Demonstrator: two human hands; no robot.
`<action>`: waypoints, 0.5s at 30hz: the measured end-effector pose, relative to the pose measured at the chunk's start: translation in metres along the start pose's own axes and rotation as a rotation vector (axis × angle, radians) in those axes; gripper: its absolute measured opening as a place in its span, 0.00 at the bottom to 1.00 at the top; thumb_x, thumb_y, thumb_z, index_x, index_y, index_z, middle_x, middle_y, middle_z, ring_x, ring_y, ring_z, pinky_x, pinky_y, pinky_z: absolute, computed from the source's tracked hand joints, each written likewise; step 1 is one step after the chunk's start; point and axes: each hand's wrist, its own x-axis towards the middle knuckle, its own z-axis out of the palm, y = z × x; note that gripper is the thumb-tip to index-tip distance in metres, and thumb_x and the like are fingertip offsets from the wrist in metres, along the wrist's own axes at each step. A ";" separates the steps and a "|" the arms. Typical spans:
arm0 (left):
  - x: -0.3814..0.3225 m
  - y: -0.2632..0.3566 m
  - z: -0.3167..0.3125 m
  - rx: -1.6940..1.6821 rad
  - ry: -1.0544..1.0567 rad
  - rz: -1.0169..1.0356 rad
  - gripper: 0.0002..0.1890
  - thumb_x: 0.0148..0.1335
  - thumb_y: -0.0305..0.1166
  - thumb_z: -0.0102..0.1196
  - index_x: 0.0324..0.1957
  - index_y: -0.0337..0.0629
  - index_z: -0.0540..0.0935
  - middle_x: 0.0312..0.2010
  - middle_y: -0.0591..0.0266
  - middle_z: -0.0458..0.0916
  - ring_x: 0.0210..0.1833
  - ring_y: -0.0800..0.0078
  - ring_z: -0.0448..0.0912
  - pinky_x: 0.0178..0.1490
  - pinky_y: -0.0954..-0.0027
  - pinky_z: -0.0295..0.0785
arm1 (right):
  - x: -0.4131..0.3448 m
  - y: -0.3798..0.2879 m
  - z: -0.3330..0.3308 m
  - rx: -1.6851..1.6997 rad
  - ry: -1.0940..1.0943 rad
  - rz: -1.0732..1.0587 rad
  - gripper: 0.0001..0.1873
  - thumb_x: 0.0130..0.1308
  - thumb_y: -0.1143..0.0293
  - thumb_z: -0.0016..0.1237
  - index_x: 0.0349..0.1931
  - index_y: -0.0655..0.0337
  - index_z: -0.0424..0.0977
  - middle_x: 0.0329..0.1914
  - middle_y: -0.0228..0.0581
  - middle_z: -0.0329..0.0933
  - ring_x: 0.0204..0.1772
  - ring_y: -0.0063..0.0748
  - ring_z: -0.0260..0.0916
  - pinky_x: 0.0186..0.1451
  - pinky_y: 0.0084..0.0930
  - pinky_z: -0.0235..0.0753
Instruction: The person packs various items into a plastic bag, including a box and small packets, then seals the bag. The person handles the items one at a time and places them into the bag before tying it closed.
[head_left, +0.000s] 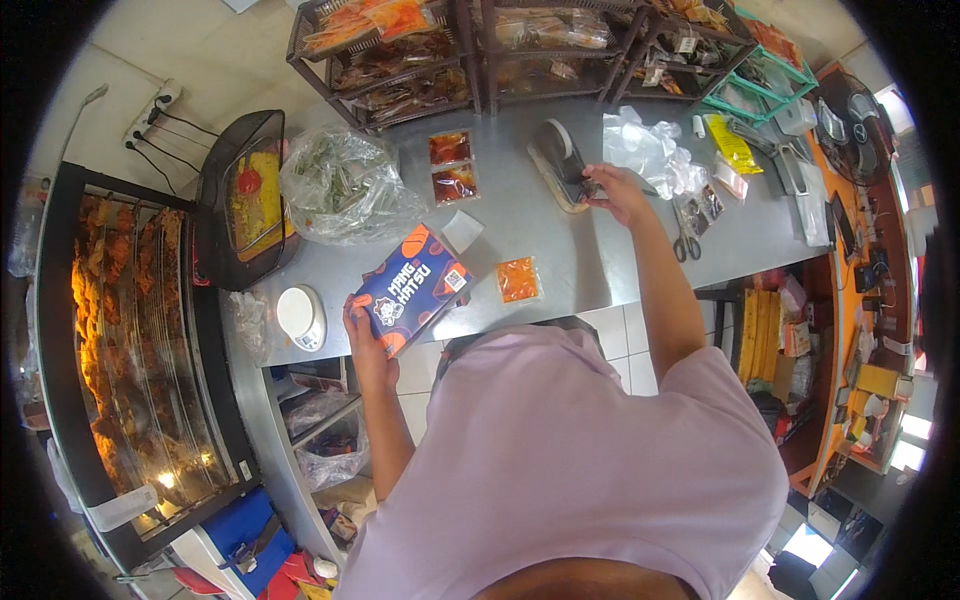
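My left hand (367, 337) holds the near left corner of a blue and orange cardboard box (409, 292) that bears writing and a printed code. The box is tilted over the front edge of the steel table. At the cutter end of a dark tape dispenser (561, 161), my right hand (619, 195) has its thumb and fingers around the front. Whether tape is pinched there is too small to tell. A flat sachet of orange sauce (517, 279) lies between the hands, near the table edge. Behind the box is a small white paper square (463, 231).
Two joined dark sauce sachets (453, 166) and a clear bag of leaves (341, 184) lie farther back. Scissors (686, 244) and white plastic bags (649, 150) are on the right. A white scale (300, 316) stands left, beside a lit glass cabinet (142, 352). Stacked crates (484, 67) line the back.
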 end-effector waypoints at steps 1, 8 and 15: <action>0.003 -0.003 -0.004 0.008 0.001 0.013 0.24 0.71 0.42 0.41 0.65 0.47 0.56 0.57 0.53 0.67 0.55 0.64 0.73 0.53 0.64 0.74 | 0.003 0.011 0.000 0.024 0.016 -0.045 0.08 0.68 0.65 0.45 0.39 0.58 0.73 0.41 0.34 0.71 0.46 0.30 0.68 0.54 0.40 0.70; 0.005 0.001 0.008 -0.048 -0.001 -0.030 0.23 0.71 0.42 0.40 0.63 0.46 0.58 0.54 0.55 0.70 0.52 0.62 0.75 0.53 0.59 0.75 | -0.019 0.089 0.006 0.397 0.084 -0.425 0.07 0.65 0.72 0.47 0.38 0.66 0.73 0.42 0.35 0.75 0.47 0.25 0.69 0.59 0.25 0.65; 0.029 0.000 0.017 -0.286 -0.146 -0.159 0.21 0.72 0.46 0.34 0.60 0.46 0.63 0.54 0.55 0.73 0.53 0.61 0.76 0.55 0.56 0.74 | -0.002 0.118 0.005 -0.409 0.618 -0.389 0.06 0.64 0.72 0.47 0.38 0.66 0.73 0.31 0.34 0.76 0.42 0.21 0.70 0.46 0.18 0.67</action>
